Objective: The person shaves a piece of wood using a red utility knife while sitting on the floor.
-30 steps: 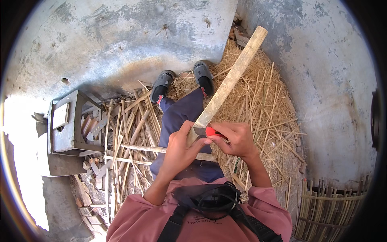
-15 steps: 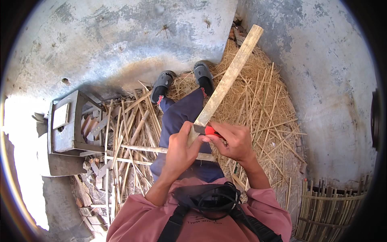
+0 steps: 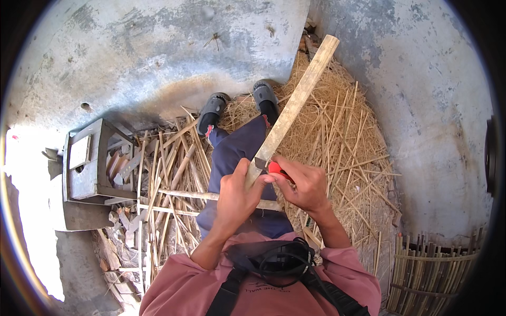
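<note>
A long flat bamboo slat slants up and away to the right, its near end in the grip of my left hand. My right hand is closed around a red-handled utility knife. The knife's dark blade lies against the slat just beyond my left fingers. Both thumbs come close together beside the blade. Part of the red handle is hidden under my right fingers, and the slat's lowest end is covered by my left hand.
Another stick lies across below my hands. Split bamboo strips cover the ground at left, and a heap of pale shavings spreads at right. A wooden box stands at far left, a bamboo-slat basket at lower right. Concrete walls enclose the spot.
The far end of the slat has swung slightly left. The blade now sits at a different angle on the slat, turned more upward. Both hands stay in nearly the same place.
</note>
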A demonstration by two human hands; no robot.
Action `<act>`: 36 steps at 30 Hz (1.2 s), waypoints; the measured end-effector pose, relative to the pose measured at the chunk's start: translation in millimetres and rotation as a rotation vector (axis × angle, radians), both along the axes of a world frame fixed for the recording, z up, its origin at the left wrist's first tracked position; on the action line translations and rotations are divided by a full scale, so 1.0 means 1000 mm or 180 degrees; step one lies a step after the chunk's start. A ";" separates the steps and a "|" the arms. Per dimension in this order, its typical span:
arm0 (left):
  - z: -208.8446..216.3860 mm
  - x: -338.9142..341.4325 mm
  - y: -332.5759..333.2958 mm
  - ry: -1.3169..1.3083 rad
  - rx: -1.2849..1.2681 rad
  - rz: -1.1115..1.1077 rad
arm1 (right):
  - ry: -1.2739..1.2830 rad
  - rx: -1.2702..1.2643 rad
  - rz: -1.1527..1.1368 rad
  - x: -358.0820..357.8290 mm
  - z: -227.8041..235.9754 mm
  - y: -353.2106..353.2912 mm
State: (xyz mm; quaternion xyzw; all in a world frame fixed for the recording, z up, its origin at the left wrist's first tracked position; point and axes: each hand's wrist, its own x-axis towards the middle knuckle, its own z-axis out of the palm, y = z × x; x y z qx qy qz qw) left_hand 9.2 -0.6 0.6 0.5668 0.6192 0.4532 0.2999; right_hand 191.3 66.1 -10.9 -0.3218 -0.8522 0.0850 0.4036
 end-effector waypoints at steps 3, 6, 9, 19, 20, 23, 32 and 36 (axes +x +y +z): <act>0.000 -0.003 -0.001 0.0156 -0.0119 -0.0001 | -0.0031 -0.0014 0.0064 0.001 0.003 0.001; -0.001 -0.003 -0.002 0.0195 0.0013 -0.0022 | -0.0075 -0.0031 0.0105 0.004 0.003 0.003; -0.003 -0.004 -0.006 0.0312 -0.0098 -0.0015 | -0.0134 0.0009 0.0123 0.006 0.001 0.003; 0.000 -0.004 -0.010 0.0201 -0.0073 -0.0077 | -0.0253 -0.0009 0.0117 0.006 0.008 0.001; 0.002 -0.004 -0.010 0.0231 -0.0088 -0.0064 | -0.0112 0.0051 0.0012 0.007 0.006 0.003; -0.010 -0.004 -0.021 0.0333 -0.0130 -0.0044 | 0.0230 -0.0021 -0.0391 0.021 0.004 0.021; -0.028 -0.005 -0.035 0.0328 -0.0128 -0.0140 | 0.0375 -0.0336 -0.0553 0.053 -0.003 0.052; -0.030 -0.006 -0.036 0.0389 -0.0206 -0.0091 | 0.0403 -0.0582 -0.0878 0.063 -0.013 0.071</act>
